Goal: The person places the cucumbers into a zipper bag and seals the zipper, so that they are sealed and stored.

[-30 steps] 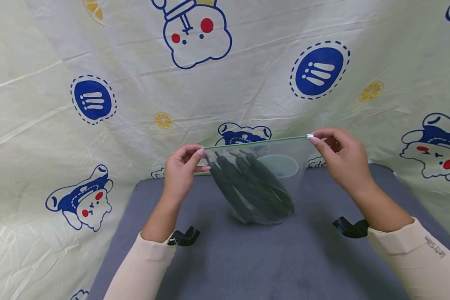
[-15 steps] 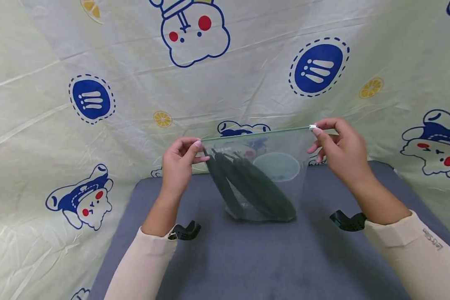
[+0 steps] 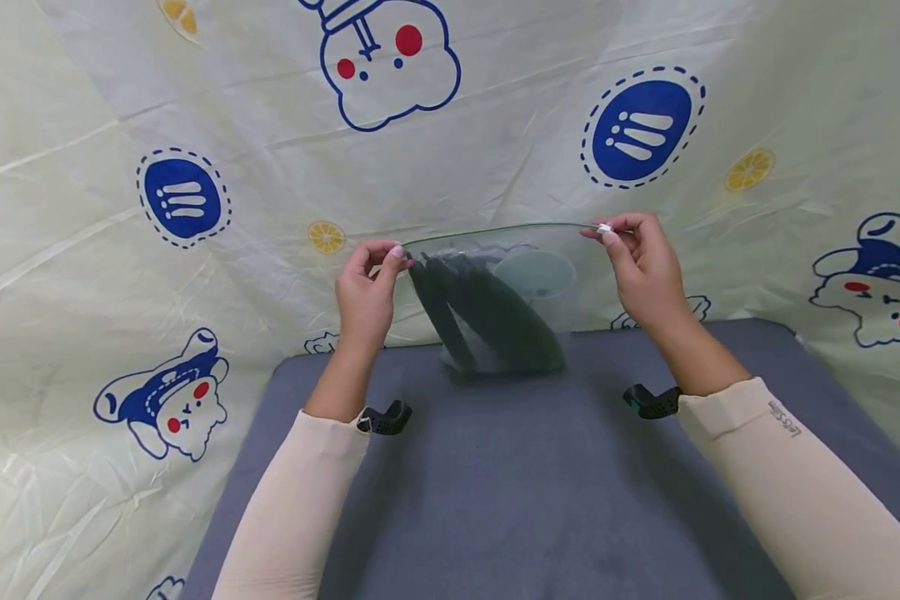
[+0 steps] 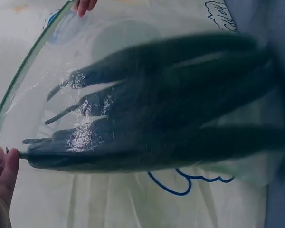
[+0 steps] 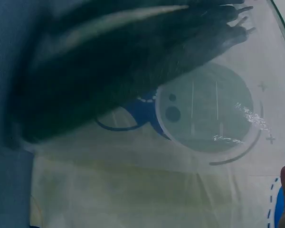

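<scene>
A clear zip bag (image 3: pixel 558 310) with a green top strip hangs between both hands. Several dark green cucumbers (image 3: pixel 495 312) lean inside it, stems toward the upper left. My left hand (image 3: pixel 364 292) pinches the bag's top left corner, close to one cucumber stem (image 4: pixel 22 155). At the other end of the strip, my right hand (image 3: pixel 647 271) pinches the white slider (image 3: pixel 604 228) between thumb and finger. The strip bows slightly upward, and its two edges look pressed together. A pale oval patch (image 5: pixel 206 109) is printed on the bag. Whether the bag's base touches the table cannot be told.
A grey cloth-covered table (image 3: pixel 510 483) lies below the hands. Behind it hangs a pale sheet (image 3: pixel 255 108) with blue cartoon prints. Dark wrist mounts (image 3: pixel 386 418) stick out from both cream sleeves (image 3: pixel 288 500).
Both hands have risen and moved away from me, carrying the bag toward the table's back edge. My right hand, still on the slider, has come slightly left, and the strip has slackened.
</scene>
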`<action>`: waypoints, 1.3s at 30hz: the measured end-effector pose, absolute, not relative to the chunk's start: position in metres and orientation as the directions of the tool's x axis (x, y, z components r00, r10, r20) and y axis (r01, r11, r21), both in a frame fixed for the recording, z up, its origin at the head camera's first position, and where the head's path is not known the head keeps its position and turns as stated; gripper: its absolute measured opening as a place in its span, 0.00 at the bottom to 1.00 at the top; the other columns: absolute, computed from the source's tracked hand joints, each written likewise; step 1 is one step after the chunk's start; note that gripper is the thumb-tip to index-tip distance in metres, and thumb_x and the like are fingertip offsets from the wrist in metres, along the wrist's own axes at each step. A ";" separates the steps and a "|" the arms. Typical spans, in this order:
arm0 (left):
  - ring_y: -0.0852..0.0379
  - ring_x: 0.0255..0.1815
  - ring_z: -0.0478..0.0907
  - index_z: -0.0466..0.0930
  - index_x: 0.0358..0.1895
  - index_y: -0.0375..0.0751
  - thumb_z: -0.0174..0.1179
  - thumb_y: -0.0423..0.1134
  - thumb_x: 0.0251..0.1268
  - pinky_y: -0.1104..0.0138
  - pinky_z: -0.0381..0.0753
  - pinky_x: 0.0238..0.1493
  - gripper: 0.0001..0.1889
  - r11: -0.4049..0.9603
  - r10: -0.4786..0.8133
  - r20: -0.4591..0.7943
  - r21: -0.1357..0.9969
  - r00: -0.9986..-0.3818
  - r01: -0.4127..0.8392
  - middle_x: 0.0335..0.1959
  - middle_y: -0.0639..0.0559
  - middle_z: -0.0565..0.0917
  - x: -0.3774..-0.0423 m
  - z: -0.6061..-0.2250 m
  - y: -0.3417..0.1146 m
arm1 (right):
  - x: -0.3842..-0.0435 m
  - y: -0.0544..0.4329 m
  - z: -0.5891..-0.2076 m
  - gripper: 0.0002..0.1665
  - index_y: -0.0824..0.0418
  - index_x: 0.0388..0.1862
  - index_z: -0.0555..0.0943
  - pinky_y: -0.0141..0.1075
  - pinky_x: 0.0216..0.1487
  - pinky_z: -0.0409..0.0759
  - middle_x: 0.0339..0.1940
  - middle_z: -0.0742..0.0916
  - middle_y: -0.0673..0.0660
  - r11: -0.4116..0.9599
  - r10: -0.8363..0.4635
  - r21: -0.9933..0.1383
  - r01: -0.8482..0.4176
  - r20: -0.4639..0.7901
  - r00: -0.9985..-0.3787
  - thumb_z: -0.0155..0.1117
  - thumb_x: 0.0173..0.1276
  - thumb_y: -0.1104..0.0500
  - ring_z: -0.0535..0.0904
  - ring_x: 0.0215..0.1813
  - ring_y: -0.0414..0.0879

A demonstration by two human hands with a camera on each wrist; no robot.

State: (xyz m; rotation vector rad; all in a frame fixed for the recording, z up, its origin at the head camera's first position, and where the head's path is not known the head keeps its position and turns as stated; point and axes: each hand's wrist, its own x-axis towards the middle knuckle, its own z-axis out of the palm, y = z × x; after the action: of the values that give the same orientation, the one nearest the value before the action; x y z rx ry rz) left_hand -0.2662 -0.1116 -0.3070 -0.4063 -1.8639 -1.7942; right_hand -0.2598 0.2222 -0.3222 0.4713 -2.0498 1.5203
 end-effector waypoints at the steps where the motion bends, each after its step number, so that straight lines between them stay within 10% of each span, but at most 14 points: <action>1: 0.60 0.39 0.85 0.81 0.47 0.31 0.62 0.36 0.72 0.68 0.86 0.51 0.10 0.089 -0.133 0.565 0.825 -0.814 0.558 0.36 0.53 0.82 -0.267 -0.309 -0.112 | -0.260 0.222 -0.324 0.12 0.64 0.57 0.70 0.28 0.71 0.72 0.56 0.82 0.51 0.300 0.035 -0.763 -0.573 0.609 -0.793 0.50 0.81 0.59 0.82 0.60 0.33; 10: 0.62 0.35 0.85 0.81 0.46 0.29 0.63 0.34 0.70 0.67 0.88 0.47 0.10 0.077 -0.091 0.448 0.894 -0.889 0.442 0.33 0.56 0.83 -0.249 -0.335 -0.134 | -0.237 0.221 -0.345 0.14 0.65 0.59 0.70 0.22 0.47 0.72 0.54 0.83 0.51 0.326 -0.045 -0.769 -0.549 0.568 -0.822 0.50 0.81 0.60 0.81 0.56 0.29; 14: 0.61 0.32 0.84 0.80 0.45 0.26 0.62 0.31 0.70 0.65 0.89 0.44 0.09 0.045 0.010 0.347 0.937 -0.938 0.347 0.31 0.56 0.84 -0.230 -0.345 -0.145 | -0.218 0.225 -0.354 0.13 0.66 0.58 0.70 0.32 0.29 0.64 0.48 0.85 0.41 0.366 -0.076 -0.765 -0.530 0.543 -0.836 0.50 0.81 0.60 0.79 0.37 0.32; 28: 0.54 0.38 0.88 0.83 0.46 0.29 0.64 0.34 0.69 0.61 0.87 0.51 0.10 0.186 0.397 0.039 0.975 -0.917 0.122 0.37 0.49 0.86 -0.173 -0.416 -0.168 | -0.152 0.247 -0.426 0.09 0.62 0.54 0.74 0.21 0.43 0.77 0.45 0.88 0.51 0.464 -0.186 -0.761 -0.454 0.417 -0.890 0.53 0.79 0.66 0.82 0.46 0.27; 39: 0.64 0.34 0.81 0.87 0.40 0.35 0.65 0.36 0.68 0.70 0.82 0.40 0.07 0.355 0.515 -0.035 0.918 -0.857 0.176 0.34 0.41 0.87 -0.156 -0.466 -0.165 | -0.128 0.254 -0.465 0.06 0.63 0.50 0.75 0.25 0.44 0.82 0.41 0.90 0.54 0.414 -0.271 -0.850 -0.326 0.227 -0.935 0.54 0.79 0.64 0.85 0.45 0.32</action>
State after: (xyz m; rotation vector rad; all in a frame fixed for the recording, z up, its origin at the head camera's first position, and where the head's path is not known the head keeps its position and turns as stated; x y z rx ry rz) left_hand -0.1555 -0.1646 -0.4664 -0.7507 -2.8340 -1.8475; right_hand -0.1276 0.2543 -0.4646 0.5484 -2.5960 1.5787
